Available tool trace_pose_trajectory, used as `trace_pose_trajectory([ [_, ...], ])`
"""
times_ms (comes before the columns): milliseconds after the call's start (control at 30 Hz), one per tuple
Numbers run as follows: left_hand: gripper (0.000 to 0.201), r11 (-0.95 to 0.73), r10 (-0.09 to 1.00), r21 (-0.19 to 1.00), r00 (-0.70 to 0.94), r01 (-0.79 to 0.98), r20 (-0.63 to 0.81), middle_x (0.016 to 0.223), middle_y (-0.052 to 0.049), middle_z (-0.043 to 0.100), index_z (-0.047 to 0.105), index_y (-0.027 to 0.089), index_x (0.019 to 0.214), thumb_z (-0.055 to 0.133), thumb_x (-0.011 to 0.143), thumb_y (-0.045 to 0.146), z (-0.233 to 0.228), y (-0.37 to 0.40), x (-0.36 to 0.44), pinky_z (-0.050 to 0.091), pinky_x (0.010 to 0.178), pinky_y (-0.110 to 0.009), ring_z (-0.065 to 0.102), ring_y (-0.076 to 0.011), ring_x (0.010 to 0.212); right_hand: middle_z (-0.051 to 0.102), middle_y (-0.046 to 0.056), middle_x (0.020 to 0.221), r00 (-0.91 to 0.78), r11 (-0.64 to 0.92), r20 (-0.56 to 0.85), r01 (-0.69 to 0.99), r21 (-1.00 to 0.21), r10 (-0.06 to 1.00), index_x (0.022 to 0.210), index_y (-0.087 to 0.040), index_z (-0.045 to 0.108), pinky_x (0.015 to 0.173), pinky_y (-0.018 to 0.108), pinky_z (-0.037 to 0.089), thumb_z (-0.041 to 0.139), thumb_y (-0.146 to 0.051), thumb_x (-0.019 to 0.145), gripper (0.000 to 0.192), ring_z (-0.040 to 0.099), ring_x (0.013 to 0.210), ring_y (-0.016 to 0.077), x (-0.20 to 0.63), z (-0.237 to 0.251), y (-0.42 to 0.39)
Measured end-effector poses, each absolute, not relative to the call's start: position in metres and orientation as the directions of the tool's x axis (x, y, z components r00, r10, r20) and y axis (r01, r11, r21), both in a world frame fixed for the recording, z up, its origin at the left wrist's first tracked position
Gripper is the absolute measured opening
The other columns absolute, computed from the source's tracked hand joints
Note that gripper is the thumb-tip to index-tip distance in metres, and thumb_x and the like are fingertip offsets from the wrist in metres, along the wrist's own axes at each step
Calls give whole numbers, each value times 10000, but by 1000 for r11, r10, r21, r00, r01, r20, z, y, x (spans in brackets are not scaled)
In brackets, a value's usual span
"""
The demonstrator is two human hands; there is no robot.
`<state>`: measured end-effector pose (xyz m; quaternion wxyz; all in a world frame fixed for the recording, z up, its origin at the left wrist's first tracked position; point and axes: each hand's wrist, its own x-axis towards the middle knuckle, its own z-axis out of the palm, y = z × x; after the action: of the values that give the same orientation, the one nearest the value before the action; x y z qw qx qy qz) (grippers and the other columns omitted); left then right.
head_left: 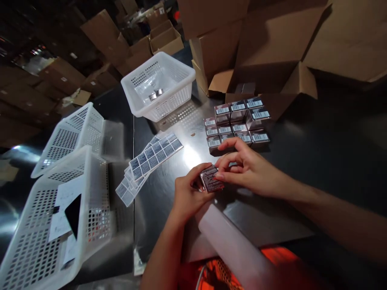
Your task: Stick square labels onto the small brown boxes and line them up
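Note:
My left hand (192,191) is wrapped around a small dark box (211,179), with its printed face turned up. Over that box's right edge, my right hand (238,165) has its thumb and fingers brought together in a pinch; whatever may be between the fingertips is too small to make out. Just beyond my right hand stand several similar boxes (237,121) in stacked rows, their white barcode labels facing me. To the left of my hands lie overlapping sheets of square labels (155,155), printed in dark grey.
A white perforated basket (163,96) at the back holds a few small items. More white baskets (84,173) stand at left, one with papers inside. An open cardboard carton (220,82) is behind the boxes. A pale cylinder (229,237) lies close to my body.

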<state>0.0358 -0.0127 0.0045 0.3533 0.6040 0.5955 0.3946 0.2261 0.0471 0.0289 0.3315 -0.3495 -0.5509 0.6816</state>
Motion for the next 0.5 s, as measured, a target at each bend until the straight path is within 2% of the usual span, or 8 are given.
trace_pose_trajectory([
  [167, 550, -30, 999, 913, -17, 408, 40, 937, -9, 774, 736, 210, 1154, 879, 624, 237, 3, -13, 36, 491, 598, -178, 606, -98, 642, 651, -45, 790, -525, -165, -118, -44, -985, 843, 1110, -265, 405, 678, 312, 602, 843, -364, 715, 598, 679, 714, 181, 225, 27, 47],
  [333, 571, 24, 1000, 938, -26, 344, -16, 942, -17, 769, 736, 208, 1162, 869, 606, 209, 2, -14, 40, 509, 624, -188, 631, -118, 686, 611, -56, 698, -457, -19, -29, 26, -999, 889, 1114, -270, 413, 741, 328, 608, 783, -317, 735, 532, 692, 825, 220, 222, 20, 44],
  [433, 553, 50, 999, 959, -23, 280, -45, 928, -19, 761, 744, 213, 1152, 860, 611, 212, 2, -15, 48, 508, 645, -192, 622, -122, 706, 556, -66, 603, -414, 79, 0, 173, -982, 910, 1095, -266, 484, 610, 287, 565, 732, -429, 756, 451, 671, 676, 210, 225, 12, 47],
  [500, 541, 39, 998, 975, -60, 219, -26, 873, -14, 745, 759, 212, 1113, 880, 587, 247, 2, -12, 50, 500, 636, -196, 587, -114, 673, 517, -66, 543, -318, 155, 32, 372, -915, 948, 1019, -262, 559, 486, 277, 480, 724, -560, 715, 457, 588, 506, 187, 228, 3, 53],
])
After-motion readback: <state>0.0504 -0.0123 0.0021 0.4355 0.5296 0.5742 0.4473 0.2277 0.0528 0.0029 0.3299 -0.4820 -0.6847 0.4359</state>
